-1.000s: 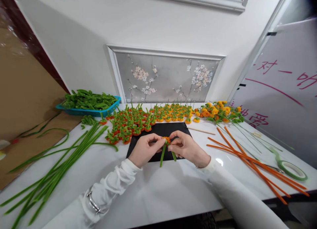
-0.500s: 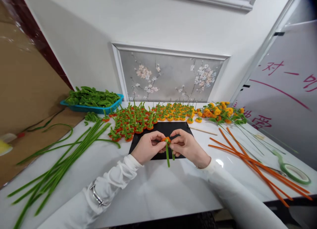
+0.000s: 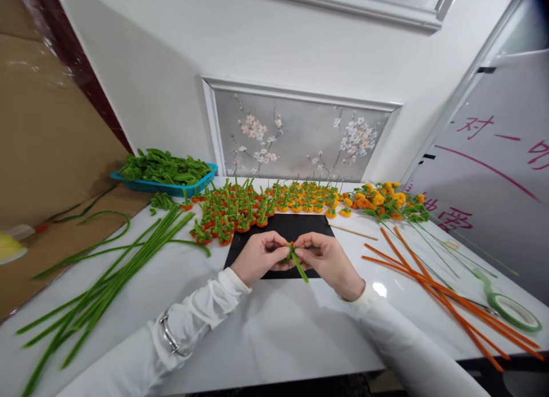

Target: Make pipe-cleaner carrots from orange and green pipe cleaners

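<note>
Between my two hands, above a black mat point(image 3: 295, 222), is a small orange flower with a green pipe cleaner point(image 3: 300, 266) at its base, one end pointing down toward me. My left hand point(image 3: 263, 255) is closed, thumb and index finger pinching the piece from the left. From the right, my right hand point(image 3: 328, 259) pinches it as well, its fingertips close to the left ones. Most of the orange part is hidden behind the fingers. Just beyond the mat stand several orange pipe-cleaner flowers point(image 3: 227, 214) with green stems pointing up.
Long green pipe cleaners point(image 3: 107, 282) lie at left, a blue basket point(image 3: 163, 188) of green pieces behind them. Yellow flowers point(image 3: 306, 197) stand at the back, a bunch of wired flowers point(image 3: 386, 201) beside them. Orange pipe cleaners point(image 3: 446, 291) and green tape point(image 3: 514, 312) lie at right.
The green pipe cleaner's hanging end has swung to the right, and only one end shows now. The fingers have drawn closer together, covering more of the orange flower.
</note>
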Tool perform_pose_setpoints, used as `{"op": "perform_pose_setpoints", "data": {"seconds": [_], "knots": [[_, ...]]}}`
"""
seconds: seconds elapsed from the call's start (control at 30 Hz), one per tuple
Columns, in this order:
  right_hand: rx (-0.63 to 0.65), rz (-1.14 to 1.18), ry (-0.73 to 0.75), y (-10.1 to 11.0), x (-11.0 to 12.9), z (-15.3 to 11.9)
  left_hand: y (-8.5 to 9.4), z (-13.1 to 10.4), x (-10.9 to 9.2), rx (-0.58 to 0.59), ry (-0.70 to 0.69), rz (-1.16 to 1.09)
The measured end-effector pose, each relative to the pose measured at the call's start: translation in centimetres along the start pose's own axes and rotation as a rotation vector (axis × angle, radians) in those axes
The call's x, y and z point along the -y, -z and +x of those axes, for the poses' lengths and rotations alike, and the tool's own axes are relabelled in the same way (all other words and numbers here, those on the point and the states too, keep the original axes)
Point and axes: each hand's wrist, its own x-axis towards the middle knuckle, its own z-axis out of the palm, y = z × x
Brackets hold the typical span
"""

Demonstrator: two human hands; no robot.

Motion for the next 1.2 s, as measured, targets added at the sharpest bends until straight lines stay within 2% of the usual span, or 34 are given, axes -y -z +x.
{"op": "perform_pose_setpoints", "data": {"seconds": [0.1, 0.23, 0.33, 0.4, 0.57, 0.63, 0.77, 0.9, 1.07, 1.13, 1.2], "knots": [[-0.051, -0.246, 0.069, 0.5, -0.7, 0.2, 0.0, 0.0, 0.1, 0.010, -0.035, -0.008], [-0.072, -0.414, 0.096, 0.9, -1.1, 0.3, -0.2, 0.0, 0.2, 0.026, -0.102, 0.014], [-0.056, -0.537, 0.151, 0.7, -0.8, 0.1, -0.1, 0.1, 0.3, 0.030, -0.063, 0.024], [-0.055, -0.655, 0.258, 0.5, -0.5, -0.1, 0.2, 0.2, 0.4, 0.043, 0.004, 0.010], [0.029, -0.988, 0.697, 0.3, 0.1, -0.6, 0.7, 0.3, 0.4, 0.075, 0.152, -0.092], [0.066, -1.009, 0.778, 0.5, 0.1, -0.6, 0.8, 0.2, 0.2, 0.075, 0.192, -0.140], [0.064, -0.897, 0.760, 1.0, 0.1, -0.4, 0.9, 0.0, -0.1, 0.081, 0.213, -0.169], [0.084, -1.034, 0.782, 1.0, -0.1, -0.3, 0.9, 0.0, 0.0, 0.067, 0.218, -0.122], [0.048, -1.211, 0.982, 1.1, -0.4, -0.5, 1.1, 0.0, 0.0, 0.111, 0.276, -0.166], [0.033, -1.212, 1.038, 1.2, -0.4, -0.6, 1.1, 0.0, -0.1, 0.139, 0.272, -0.182], [0.021, -1.123, 1.012, 1.3, -0.4, -0.6, 1.0, -0.1, -0.2, 0.152, 0.237, -0.169]]}}
